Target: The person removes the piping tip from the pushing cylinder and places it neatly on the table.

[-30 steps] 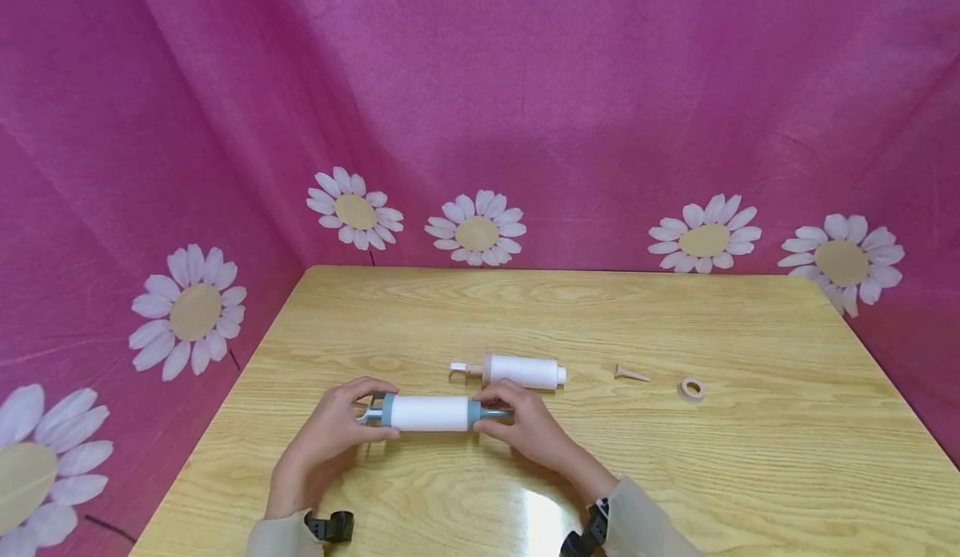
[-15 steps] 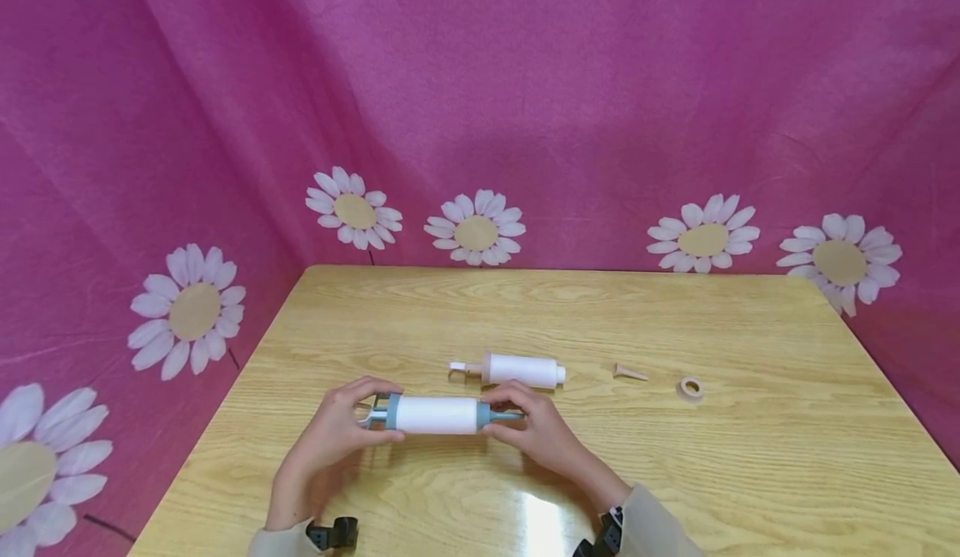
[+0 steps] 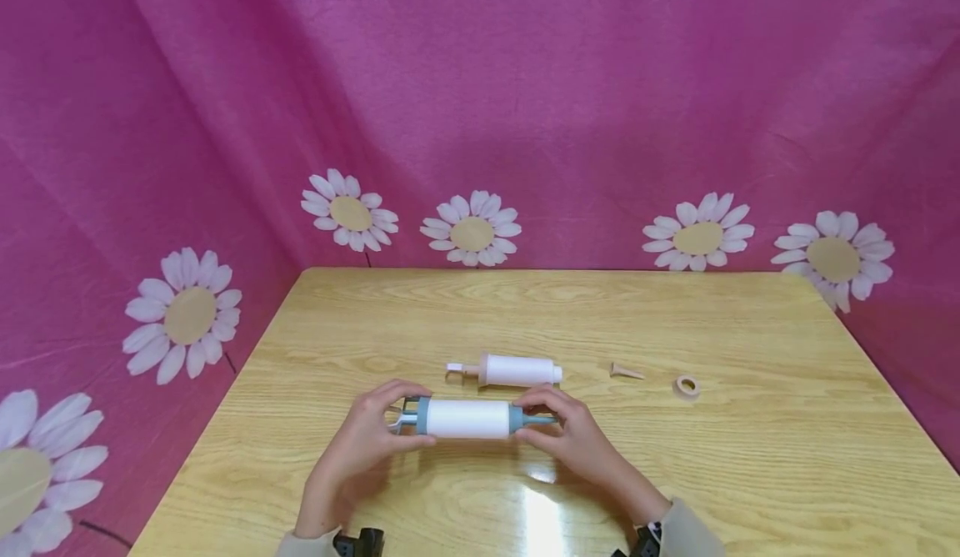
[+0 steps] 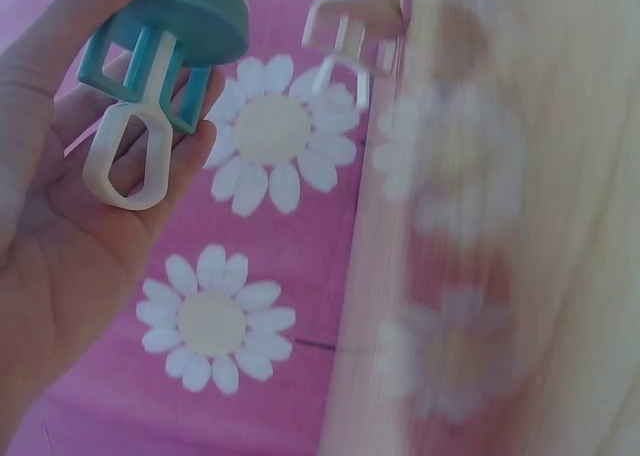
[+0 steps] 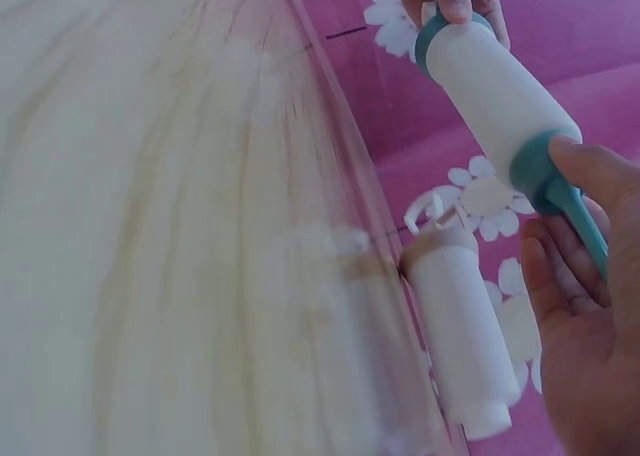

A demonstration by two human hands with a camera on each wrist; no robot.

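With left hand [image 3: 375,425] and right hand [image 3: 581,436], clamping a teal-ended tube [image 3: 468,419] above the counter [image 3: 750,323].
Seemingly holding it complete; leaving cone [image 3: 627,371] and ring [image 3: 684,394] loose toward the right edge, perhaps off the beige tube [image 3: 520,371].

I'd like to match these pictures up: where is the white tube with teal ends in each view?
Head: the white tube with teal ends is below centre, between the left hand and right hand.
Left wrist: upper left corner, cut off; one teal collar shows.
Right wrist: upper right, slanting; its white barrel shows.
Shared landmark: the other white tube, with a pinkish-beige collar.
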